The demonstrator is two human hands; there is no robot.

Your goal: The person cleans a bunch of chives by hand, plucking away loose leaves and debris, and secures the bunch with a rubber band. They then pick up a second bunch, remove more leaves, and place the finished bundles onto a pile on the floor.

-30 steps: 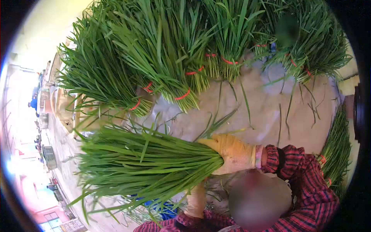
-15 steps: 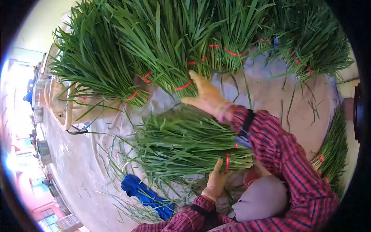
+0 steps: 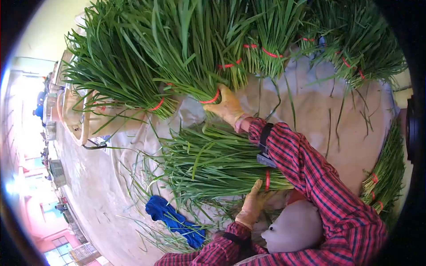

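Hands (image 3: 228, 106) on sideways bundle (image 3: 213, 164), tips leftward

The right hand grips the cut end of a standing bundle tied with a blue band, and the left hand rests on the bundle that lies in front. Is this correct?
Not quite: in the head view the band on the standing bundle that the right hand grips is red, not blue. The left hand does rest on the lying bundle.
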